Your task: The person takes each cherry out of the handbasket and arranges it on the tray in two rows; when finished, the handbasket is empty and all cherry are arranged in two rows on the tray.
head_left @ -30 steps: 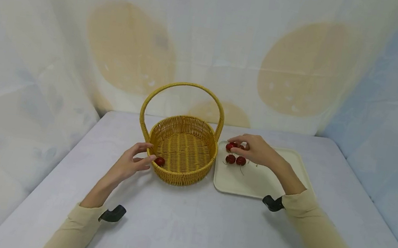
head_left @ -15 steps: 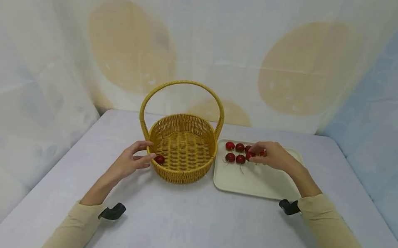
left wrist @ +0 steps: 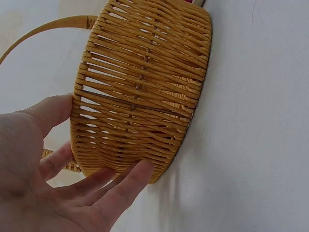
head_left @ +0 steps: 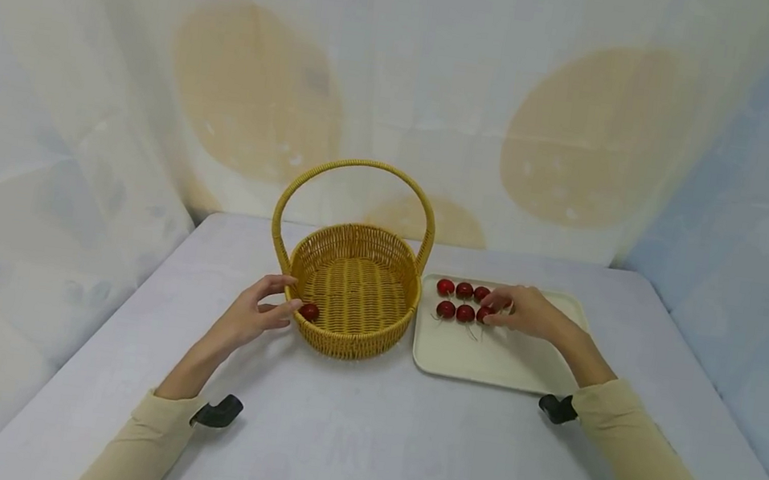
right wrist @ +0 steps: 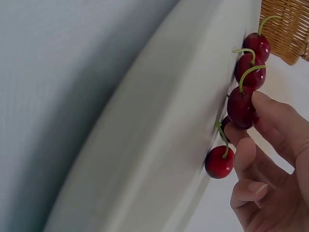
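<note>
In the head view my left hand (head_left: 251, 312) rests against the near left rim of a yellow wicker basket (head_left: 350, 345). The left wrist view shows its thumb touching the rim and its fingers, loosely extended, along the woven side (left wrist: 140, 87). One dark red cherry (head_left: 309, 312) lies inside the basket near that hand. Over a cream tray (head_left: 485, 363), my right hand (head_left: 528, 312) pinches a stemmed cherry (right wrist: 241, 106) between thumb and fingers. This cherry is the right end of the front row, beside two others (head_left: 465, 315). A back row of cherries (head_left: 464, 291) is partly hidden by the hand.
The basket's tall arched handle (head_left: 365, 163) rises above it, just left of the tray. Both stand on a table with a pale cloth (head_left: 359, 431). Patterned curtains (head_left: 435, 76) hang behind and at the sides.
My right hand has moved right from the left end of the cherries, with one cherry pinched. That cherry has come down toward the front row. My left hand stays at the basket.
</note>
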